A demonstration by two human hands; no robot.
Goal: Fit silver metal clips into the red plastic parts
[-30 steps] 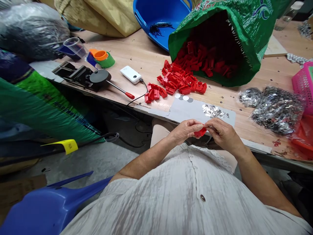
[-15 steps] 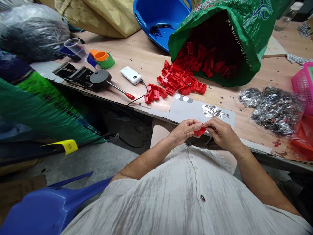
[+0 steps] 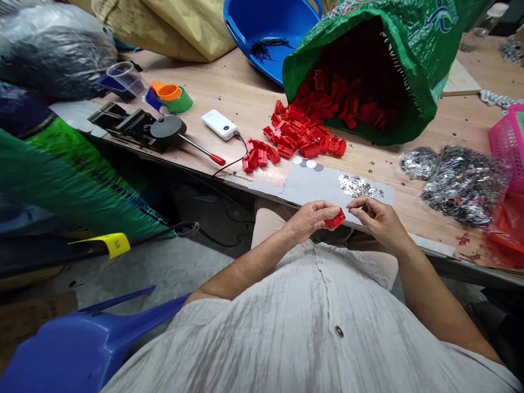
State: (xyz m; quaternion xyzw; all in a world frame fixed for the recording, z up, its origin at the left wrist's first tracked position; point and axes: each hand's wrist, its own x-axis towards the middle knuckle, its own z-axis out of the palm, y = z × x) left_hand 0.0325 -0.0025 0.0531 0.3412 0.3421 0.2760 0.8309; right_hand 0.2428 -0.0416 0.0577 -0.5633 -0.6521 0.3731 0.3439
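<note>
Between the thumb and fingers of my left hand point(image 3: 310, 219) is a small red plastic part point(image 3: 336, 218), held over the table's front edge. Just to its right, my right hand point(image 3: 374, 218) has thumb and forefinger pinched together, apart from the red part; whatever sits in the pinch is too small to make out. Small shiny metal pieces point(image 3: 355, 186) lie scattered on a grey sheet point(image 3: 313, 183) just beyond my hands. A loose heap of red plastic parts point(image 3: 295, 134) spills from a green woven sack point(image 3: 415, 128) lying on its side.
To the left stand a black hand press with a red-tipped lever point(image 3: 167, 128), a white power bank point(image 3: 220, 125) with a cable, and tape rolls point(image 3: 180, 101). A blue basin point(image 3: 245, 49) sits behind. On the right are clear bags of metal pieces point(image 3: 462, 185) and a pink basket point(image 3: 501, 136).
My right hand has drawn away to the right from the red part, leaving a gap. My left hand stays in place with the part, which now shows more.
</note>
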